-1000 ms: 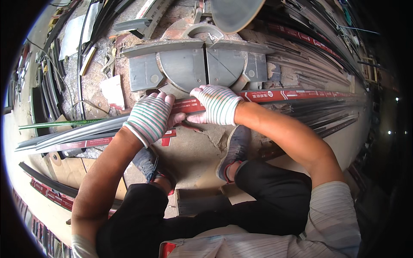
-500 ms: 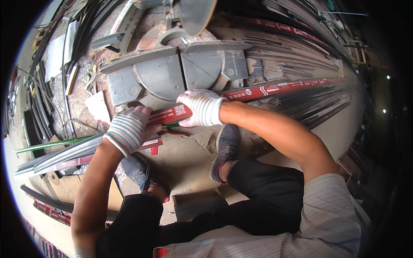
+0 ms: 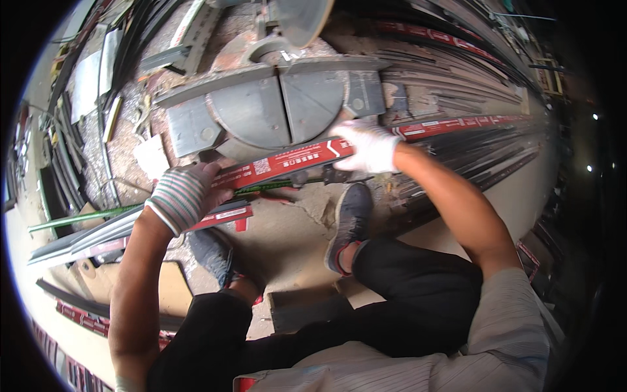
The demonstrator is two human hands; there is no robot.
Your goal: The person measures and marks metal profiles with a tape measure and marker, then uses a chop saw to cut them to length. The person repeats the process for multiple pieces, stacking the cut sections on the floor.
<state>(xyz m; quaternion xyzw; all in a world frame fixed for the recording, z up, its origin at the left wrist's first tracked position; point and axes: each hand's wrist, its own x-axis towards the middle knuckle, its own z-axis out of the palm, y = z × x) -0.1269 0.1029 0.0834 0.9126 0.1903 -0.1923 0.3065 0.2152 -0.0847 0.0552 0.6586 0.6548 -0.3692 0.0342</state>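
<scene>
A long profile with red printed film lies crosswise in front of me and runs off to the far right. My left hand, in a striped knit glove, is closed round its left end. Further right, my gloved right hand grips the same bar, fingers over the top edge and thumb below; it is slightly blurred. Just beyond the bar sits the grey slotted table of a mitre saw, its round blade raised above. A green strip passes under my left hand.
Grey profiles stick out left below my left hand. Dark and pale strips are piled at the right. A white scrap lies left of the saw. My shoes stand on the floor below the bar.
My right hand has moved right along the red profile, away from my left hand, uncovering more of its printed face. The left hand stays at the left end, shifted slightly left and down.
</scene>
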